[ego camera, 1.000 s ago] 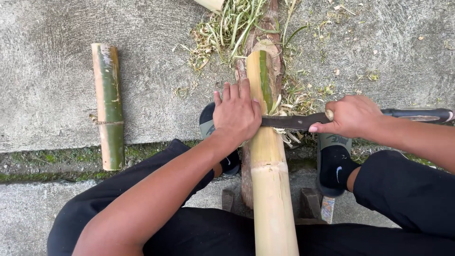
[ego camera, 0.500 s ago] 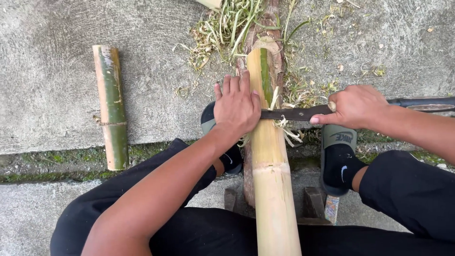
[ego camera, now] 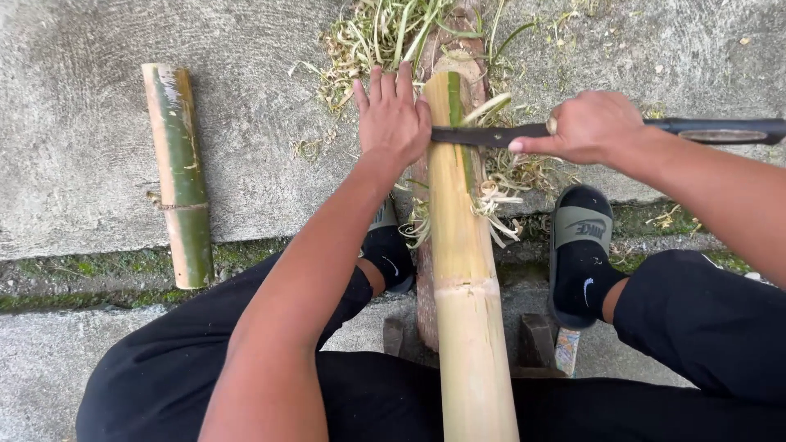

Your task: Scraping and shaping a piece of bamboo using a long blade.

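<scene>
From my feed it's all outdoors: rough grey concrete ground [ego camera: 98, 164] with a mossy crack running across. The bamboo pole [ego camera: 463, 270] lies lengthwise between the knees, mostly peeled pale, one green strip left near the far end. Left hand [ego camera: 393, 123] presses flat on it, fingers spread. Right hand [ego camera: 589, 127] has its grip closed around the dark blade [ego camera: 483, 135] laid across the pole. Shavings [ego camera: 385, 33] are piled beyond; a green bamboo piece [ego camera: 178, 172] lies well apart to the left
</scene>
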